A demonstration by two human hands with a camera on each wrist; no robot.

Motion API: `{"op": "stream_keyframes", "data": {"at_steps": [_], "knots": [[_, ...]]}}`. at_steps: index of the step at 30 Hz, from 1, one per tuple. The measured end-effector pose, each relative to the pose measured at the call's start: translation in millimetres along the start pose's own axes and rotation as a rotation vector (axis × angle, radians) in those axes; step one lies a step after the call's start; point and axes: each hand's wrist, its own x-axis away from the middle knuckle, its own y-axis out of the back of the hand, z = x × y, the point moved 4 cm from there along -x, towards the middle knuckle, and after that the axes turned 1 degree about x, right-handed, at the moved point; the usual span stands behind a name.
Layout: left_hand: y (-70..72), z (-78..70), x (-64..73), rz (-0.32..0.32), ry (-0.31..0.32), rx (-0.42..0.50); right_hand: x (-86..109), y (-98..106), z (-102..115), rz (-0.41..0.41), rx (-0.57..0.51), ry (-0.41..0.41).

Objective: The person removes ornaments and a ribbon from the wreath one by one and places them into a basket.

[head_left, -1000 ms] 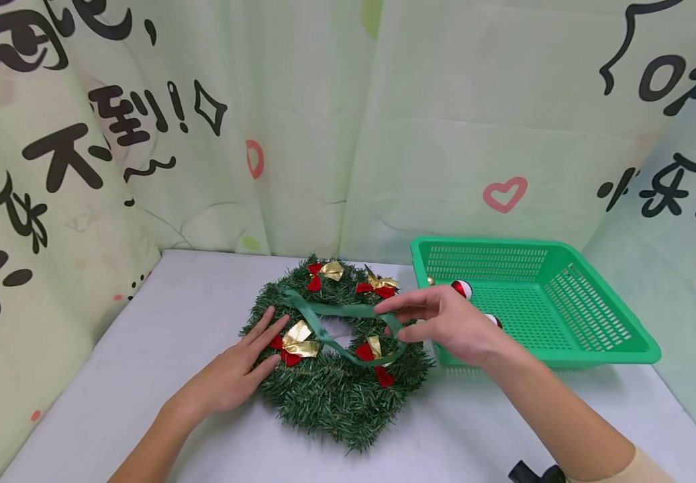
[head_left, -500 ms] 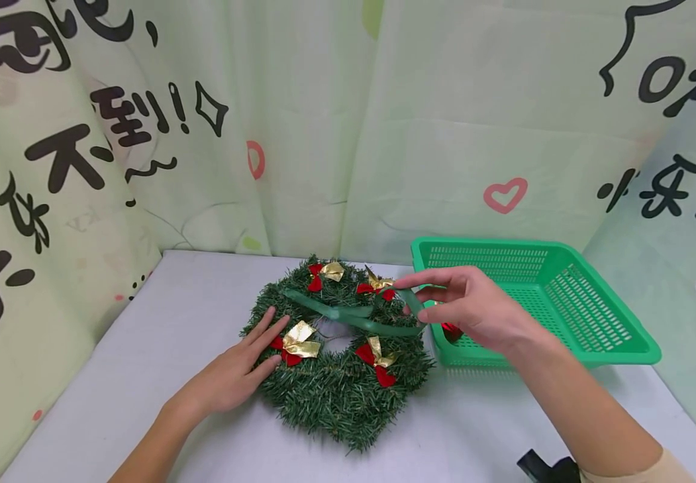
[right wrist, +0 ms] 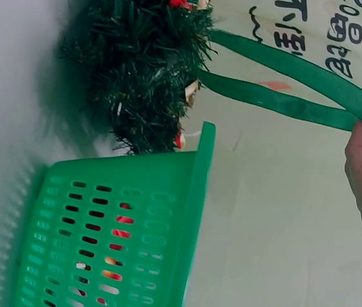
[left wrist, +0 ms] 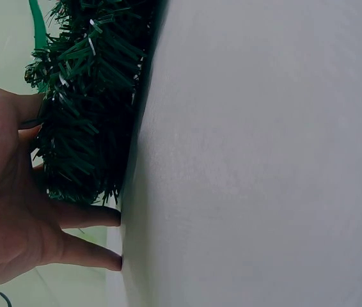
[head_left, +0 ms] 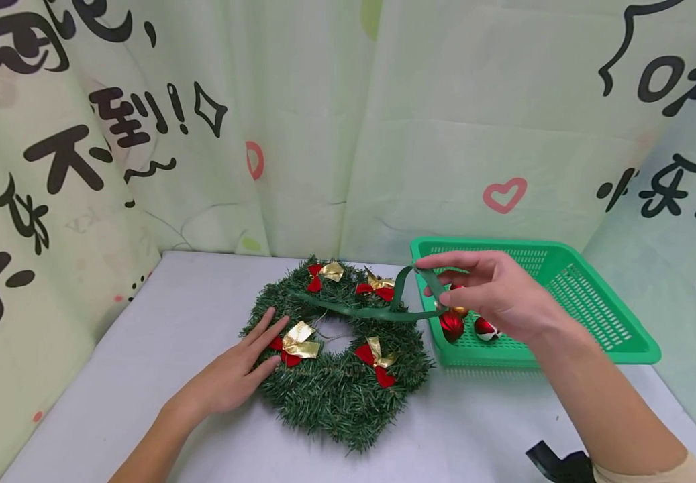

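A green artificial wreath lies on the table, with several red-and-gold bows around its ring. My left hand rests against its left side, fingers spread and mostly straight. In the left wrist view, two fingertips touch the tabletop beside the dark wreath foliage. My right hand pinches a green ribbon between thumb and fingers, over the basket's near-left part. From there the ribbon runs left across the wreath; the right wrist view shows two ribbon strands stretching from the wreath to the hand.
A green plastic basket stands right of the wreath, close beside it. Inside are a red ball, a red-and-white ball and a gold one, partly hidden. A printed curtain hangs behind the white table.
My right hand has moved right and slightly up, drawing the ribbon off the wreath's middle toward the basket. More balls have come into view. My left hand has stayed in place.
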Motion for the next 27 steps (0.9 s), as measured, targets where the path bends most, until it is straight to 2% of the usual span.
{"op": "stream_keyframes", "data": {"at_steps": [6,13,27], "knots": [[0.0,-0.4,0.3,-0.001,-0.008,0.005,3.9,10.6,7.9,0.026,-0.069,0.058],[0.1,-0.3,0.7,-0.003,-0.005,0.003,9.6,24.4,15.7,-0.003,-0.070,0.091],[0.4,-0.4,1.0,-0.003,-0.001,-0.001,15.2,48.2,29.6,-0.002,-0.064,0.224]]}}
